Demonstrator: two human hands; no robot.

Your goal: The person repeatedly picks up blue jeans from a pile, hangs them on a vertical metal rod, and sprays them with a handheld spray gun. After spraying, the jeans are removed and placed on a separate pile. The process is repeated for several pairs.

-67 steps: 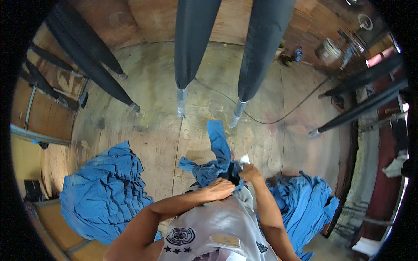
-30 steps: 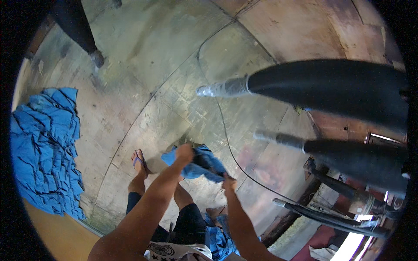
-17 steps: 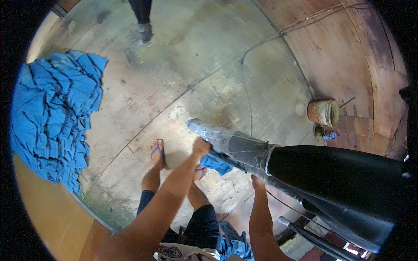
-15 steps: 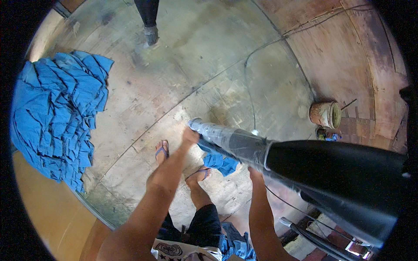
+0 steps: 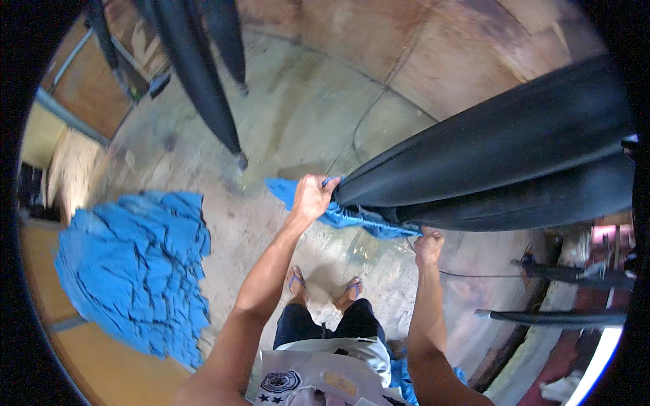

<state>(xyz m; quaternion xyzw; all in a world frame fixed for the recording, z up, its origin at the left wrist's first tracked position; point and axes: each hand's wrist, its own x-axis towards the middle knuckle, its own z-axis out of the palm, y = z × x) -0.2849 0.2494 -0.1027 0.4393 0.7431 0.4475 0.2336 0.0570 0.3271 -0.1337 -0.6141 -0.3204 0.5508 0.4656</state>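
Two long black tapered forms (image 5: 487, 149) reach in from the right, their narrow ends side by side in front of me. A blue cloth (image 5: 369, 222) stretches under and around those ends. My left hand (image 5: 313, 196) is closed on the cloth at the tip of the upper form. At the cloth's other end, below the lower form, my right hand (image 5: 428, 245) grips its edge. The cloth's loose corner sticks out left of my left hand.
A crumpled pile of blue cloth (image 5: 139, 274) lies at the left on a yellowish surface (image 5: 101, 352). More black tapered forms (image 5: 193, 81) hang at the upper left. Thin dark bars (image 5: 555, 317) jut in at the right. A cable crosses the floor (image 5: 271, 128).
The view has swung, and the black forms now sit higher. The clear-wrapped tip is no longer visible. Blue cloth now spans between my hands at the forms' ends.
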